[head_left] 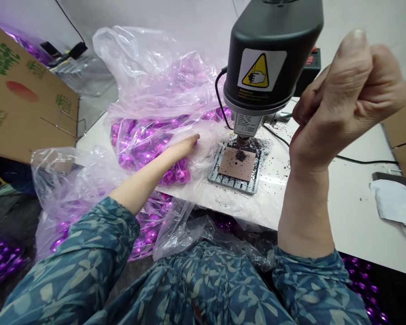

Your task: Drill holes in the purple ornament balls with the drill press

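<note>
My left hand (pixel 189 143) reaches to the clear plastic bag (pixel 149 97) of shiny purple faceted balls (pixel 144 142). Its fingers are closed together, and a bit of purple shows at their tips, too small to name. My right hand (pixel 348 90) is raised in a fist beside the black bench press machine (pixel 274 58). A metal lever (pixel 282 117) runs from the machine toward this fist, which closes around its end; the grip itself is hidden. Beneath the machine's head, a brown square board (pixel 237 163) with a small dark hole lies on the slotted metal base (pixel 216 178).
Dark crumbs cover the base and the white table (pixel 325 207). A black cable (pixel 365 161) runs right, toward a crumpled white sheet (pixel 397 205). At the left stands a cardboard box (pixel 30 99). Another plastic bag (pixel 77 189) with purple balls hangs at the table's front.
</note>
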A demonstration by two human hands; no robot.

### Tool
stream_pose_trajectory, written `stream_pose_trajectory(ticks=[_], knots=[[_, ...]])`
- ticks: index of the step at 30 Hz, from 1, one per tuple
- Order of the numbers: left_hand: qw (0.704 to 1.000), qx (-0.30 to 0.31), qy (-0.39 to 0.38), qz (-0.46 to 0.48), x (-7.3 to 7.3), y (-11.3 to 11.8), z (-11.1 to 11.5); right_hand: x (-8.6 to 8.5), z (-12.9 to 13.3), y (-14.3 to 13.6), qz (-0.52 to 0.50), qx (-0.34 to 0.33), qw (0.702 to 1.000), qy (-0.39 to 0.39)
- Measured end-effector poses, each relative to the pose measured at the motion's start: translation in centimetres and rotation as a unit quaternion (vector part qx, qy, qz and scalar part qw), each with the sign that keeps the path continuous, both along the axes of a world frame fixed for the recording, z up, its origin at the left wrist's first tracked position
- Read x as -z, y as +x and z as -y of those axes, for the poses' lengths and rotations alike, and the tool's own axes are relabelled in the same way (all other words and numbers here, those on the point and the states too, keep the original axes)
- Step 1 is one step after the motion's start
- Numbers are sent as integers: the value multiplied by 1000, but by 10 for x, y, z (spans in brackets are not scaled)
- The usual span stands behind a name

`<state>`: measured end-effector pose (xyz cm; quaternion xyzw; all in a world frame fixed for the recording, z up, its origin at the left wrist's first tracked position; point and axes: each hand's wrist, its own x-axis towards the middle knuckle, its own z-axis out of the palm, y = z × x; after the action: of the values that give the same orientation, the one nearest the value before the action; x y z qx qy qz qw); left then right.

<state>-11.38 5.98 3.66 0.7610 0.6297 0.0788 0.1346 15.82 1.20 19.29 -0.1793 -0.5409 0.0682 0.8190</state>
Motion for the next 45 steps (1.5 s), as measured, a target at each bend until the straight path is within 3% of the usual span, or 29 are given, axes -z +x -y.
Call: stream_pose_trajectory(ticks=[2,3,6,8,10,17,23,28,31,33,37,45], knots=[[985,-9,-14,171,-6,11,13,1,-1,0,0,-7,1000,7],[964,-13,-35,263,-10,18,21,1,-1,0,-2,-12,1000,10],[841,-39,-131,524,-15,41,43,2,-1,-1,-13,-20,1000,14],[759,-53,-181,624,-12,55,53,2,0,-2,-17,-18,1000,16],[723,-61,-190,661,-6,67,57,1,2,-3,-18,-12,1000,18],[768,-61,-106,629,19,95,52,4,5,-4,28,73,997,-13],[781,-12,-102,616,29,103,46,4,7,-7,18,81,996,-15],[848,27,-54,527,33,106,46,5,9,-8,9,78,997,-15],[895,48,22,443,36,110,50,5,10,-8,19,91,995,-38],[910,51,74,406,39,114,53,5,11,-7,27,96,994,-50],[902,58,105,414,46,124,61,6,10,-7,14,89,996,-8],[855,21,65,514,60,134,71,9,13,-3,33,38,999,-4]])
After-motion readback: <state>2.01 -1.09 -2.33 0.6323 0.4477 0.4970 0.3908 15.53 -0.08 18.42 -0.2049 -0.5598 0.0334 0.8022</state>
